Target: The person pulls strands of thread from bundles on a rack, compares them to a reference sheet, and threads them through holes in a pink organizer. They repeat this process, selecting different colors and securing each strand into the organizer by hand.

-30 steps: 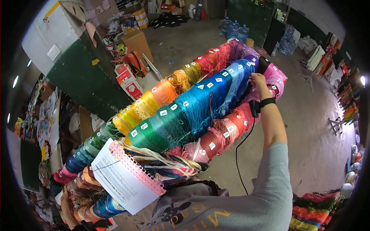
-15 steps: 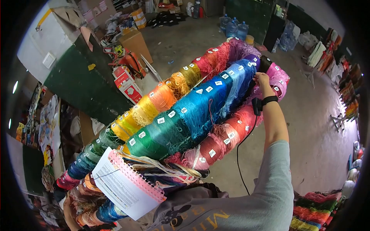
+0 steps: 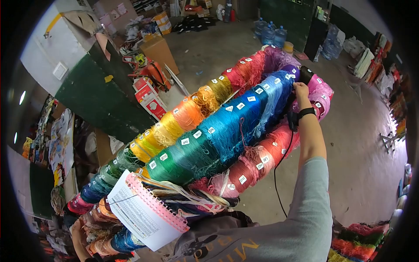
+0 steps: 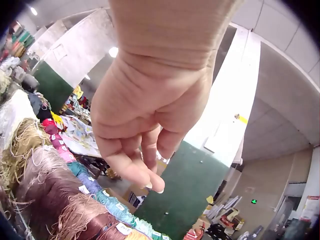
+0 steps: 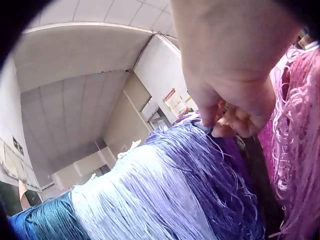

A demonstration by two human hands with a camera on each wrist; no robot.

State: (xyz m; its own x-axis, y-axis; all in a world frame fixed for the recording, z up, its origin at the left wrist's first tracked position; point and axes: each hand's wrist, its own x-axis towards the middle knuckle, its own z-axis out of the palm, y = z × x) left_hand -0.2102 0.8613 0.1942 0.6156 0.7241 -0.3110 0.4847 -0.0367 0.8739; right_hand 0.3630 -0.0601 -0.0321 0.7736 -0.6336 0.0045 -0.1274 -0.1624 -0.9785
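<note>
Long rows of coloured thread skeins hang over rails, with small white number labels along their tops. My right hand is at the far end of the middle row. In the right wrist view, its thumb and curled fingers pinch at the top of the blue-violet thread, beside a light-blue skein. At the lower left, my left hand hangs beside the brown skeins, its fingers loosely bent and holding nothing. A spiral-bound sheet of printed rows with a pink edge lies over the near skeins.
Pink skeins hang just right of my right hand. A black cable runs down from the right wrist camera. Beyond the rows stand a green-and-white pillar, a cardboard box and water bottles. More skeins hang at the lower right.
The head view has shifted slightly. My right hand stays at the far end of the middle row, its fingers at the blue-violet thread. The left hand stays low at the left.
</note>
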